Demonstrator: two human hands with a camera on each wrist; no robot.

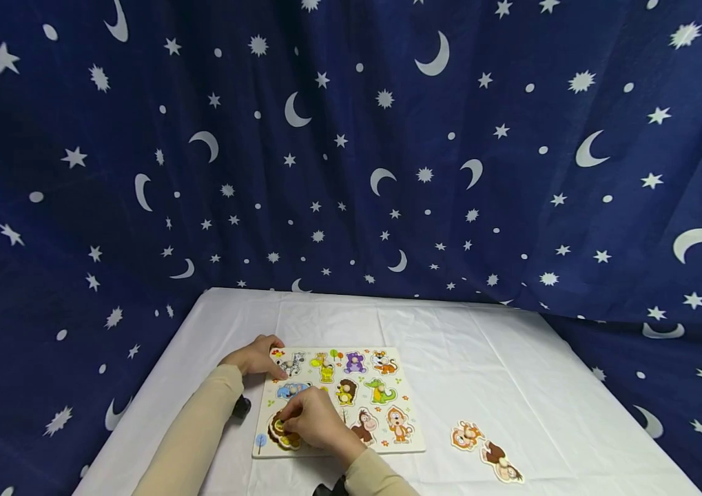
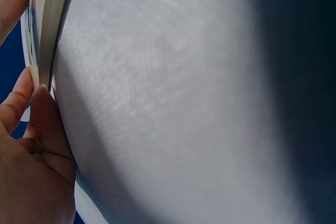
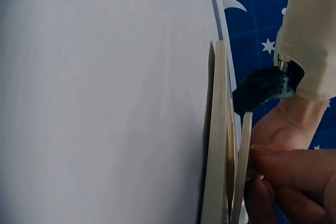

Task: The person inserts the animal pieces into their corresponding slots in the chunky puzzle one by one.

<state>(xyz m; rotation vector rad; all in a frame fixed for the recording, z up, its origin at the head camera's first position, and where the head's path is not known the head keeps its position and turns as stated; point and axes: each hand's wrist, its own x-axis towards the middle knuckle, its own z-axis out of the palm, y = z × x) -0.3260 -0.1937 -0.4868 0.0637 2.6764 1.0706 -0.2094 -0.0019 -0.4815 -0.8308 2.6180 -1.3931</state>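
Note:
A wooden peg puzzle board (image 1: 264,413) with animal pictures lies on the table. My right hand (image 1: 319,417) pinches the knob of a brown-maned lion puzzle piece (image 1: 276,435) at the board's lower left. Seen edge-on in the right wrist view, the piece (image 3: 241,166) stands slightly off the board's face, its far end hidden. My left hand (image 1: 256,357) rests at the upper left corner, thumb over the zebra piece (image 1: 293,364). Its fingers touch the board's edge (image 2: 50,30) in the left wrist view.
Two loose puzzle pieces, an orange monkey (image 1: 466,435) and a brown monkey (image 1: 501,461), lie right of the board on the white cloth (image 1: 450,372). Giraffe (image 1: 324,370), hedgehog (image 1: 346,393) and crocodile (image 1: 380,391) pieces sit in the board. Behind hangs a blue star-patterned curtain (image 1: 351,186).

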